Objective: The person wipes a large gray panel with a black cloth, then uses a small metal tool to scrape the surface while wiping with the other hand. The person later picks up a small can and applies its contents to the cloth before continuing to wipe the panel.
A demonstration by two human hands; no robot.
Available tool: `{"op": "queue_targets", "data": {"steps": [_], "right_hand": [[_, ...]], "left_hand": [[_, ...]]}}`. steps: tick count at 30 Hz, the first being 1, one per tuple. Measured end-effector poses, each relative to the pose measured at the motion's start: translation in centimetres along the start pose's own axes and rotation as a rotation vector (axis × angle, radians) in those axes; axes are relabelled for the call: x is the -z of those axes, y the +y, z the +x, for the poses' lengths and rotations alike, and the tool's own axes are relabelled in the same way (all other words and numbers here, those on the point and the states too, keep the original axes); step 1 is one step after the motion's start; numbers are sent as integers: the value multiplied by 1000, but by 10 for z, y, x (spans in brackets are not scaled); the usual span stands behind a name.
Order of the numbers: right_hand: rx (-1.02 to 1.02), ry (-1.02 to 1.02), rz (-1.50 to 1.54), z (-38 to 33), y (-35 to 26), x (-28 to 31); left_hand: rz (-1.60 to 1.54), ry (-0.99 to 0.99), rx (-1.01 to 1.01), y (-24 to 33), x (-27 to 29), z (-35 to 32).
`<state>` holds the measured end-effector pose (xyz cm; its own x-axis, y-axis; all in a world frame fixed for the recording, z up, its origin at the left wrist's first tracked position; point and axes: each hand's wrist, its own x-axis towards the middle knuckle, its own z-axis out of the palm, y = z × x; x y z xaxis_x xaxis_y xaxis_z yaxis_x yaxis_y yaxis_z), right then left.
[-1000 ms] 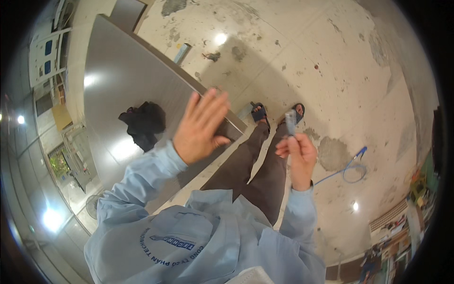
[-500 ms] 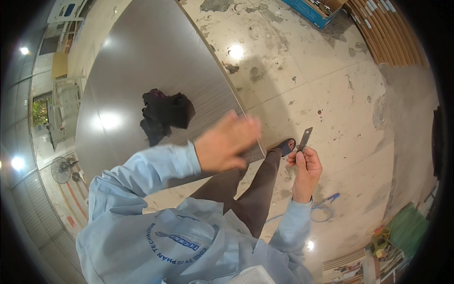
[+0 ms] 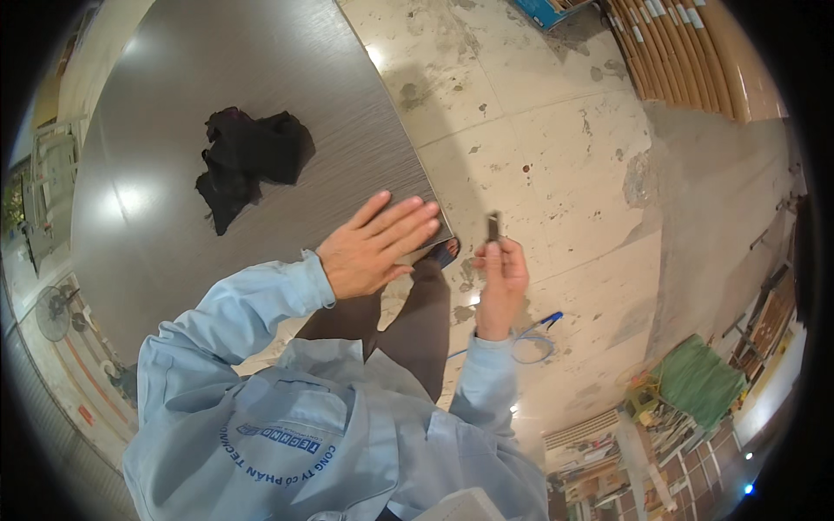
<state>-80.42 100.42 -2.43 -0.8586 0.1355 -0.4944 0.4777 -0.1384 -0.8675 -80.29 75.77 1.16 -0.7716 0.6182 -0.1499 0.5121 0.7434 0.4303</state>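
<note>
A large dark grey wood-grain board [image 3: 261,65] spreads out in front of me, its near right corner close to my legs. My left hand [image 3: 373,250] is over the board near that corner, palm down with the fingers stretched out; whether it touches the surface I cannot tell. To the right of the edge, my right hand [image 3: 502,282] is raised above the floor, pinching a short flat metal blade [image 3: 493,227] that points up and away. A crumpled black cloth [image 3: 252,154] lies on the board, farther left than my hands.
Several long brown panels [image 3: 673,56] are stacked at the far right, beside a blue box [image 3: 552,10]. A blue air hose [image 3: 534,337] lies on the stained floor by my right forearm. At the lower right are a green sheet [image 3: 699,382] and clutter; a fan [image 3: 54,313] stands left.
The view has shifted, so the board and cloth appear farther left. My left hand has slowed and lies flatter near the corner. The blade in my right hand has turned more edge-on.
</note>
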Motion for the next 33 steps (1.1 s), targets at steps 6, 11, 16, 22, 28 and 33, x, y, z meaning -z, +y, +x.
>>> {"op": "queue_targets", "data": {"steps": [6, 11, 16, 22, 28, 33], "right_hand": [[172, -126, -287, -3, 4, -18], [87, -112, 33, -11, 0, -19], [216, -163, -283, -24, 0, -23], [-64, -248, 436, -53, -5, 10], [-92, -451, 306, -26, -53, 49], [-192, -643, -68, 9, -121, 12]], "left_hand": [[-35, 186, 253, 9, 9, -2], [-7, 263, 329, 11, 1, -5], [44, 305, 321, 14, 3, 1], [191, 188, 338, 30, -3, 16], [191, 261, 341, 40, -6, 26], [38, 275, 407, 41, -8, 29]]}}
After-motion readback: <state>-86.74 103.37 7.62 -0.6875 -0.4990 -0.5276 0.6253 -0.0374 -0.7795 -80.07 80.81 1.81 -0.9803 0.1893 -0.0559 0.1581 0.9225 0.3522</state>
